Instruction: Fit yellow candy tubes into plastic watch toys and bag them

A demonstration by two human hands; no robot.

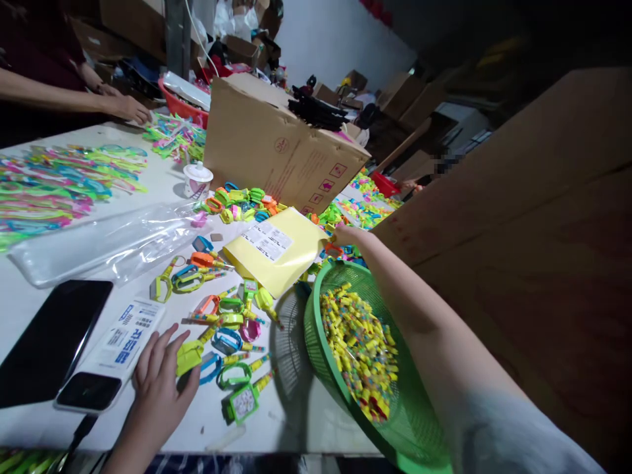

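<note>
My left hand point(158, 378) rests near the table's front edge with its fingers pinched on a yellow-green toy watch point(190, 356). Many coloured toy watches point(232, 329) lie scattered just right of it. My right hand point(344, 234) reaches far forward past a yellow padded envelope point(276, 250) into a pile of bright toys point(363, 207); its fingers are curled and what they hold is hidden. My right forearm crosses over a tilted green mesh basket point(316, 329) filled with small yellow candy-like pieces point(360, 349).
A phone point(89, 388) and a dark tablet point(49, 336) lie at front left, with a clear plastic bag point(103, 243) behind them. A cardboard box point(276, 151) and a white cup point(197, 179) stand mid-table. Another person's hands point(123, 105) work at far left. A large cardboard sheet point(518, 217) rises at right.
</note>
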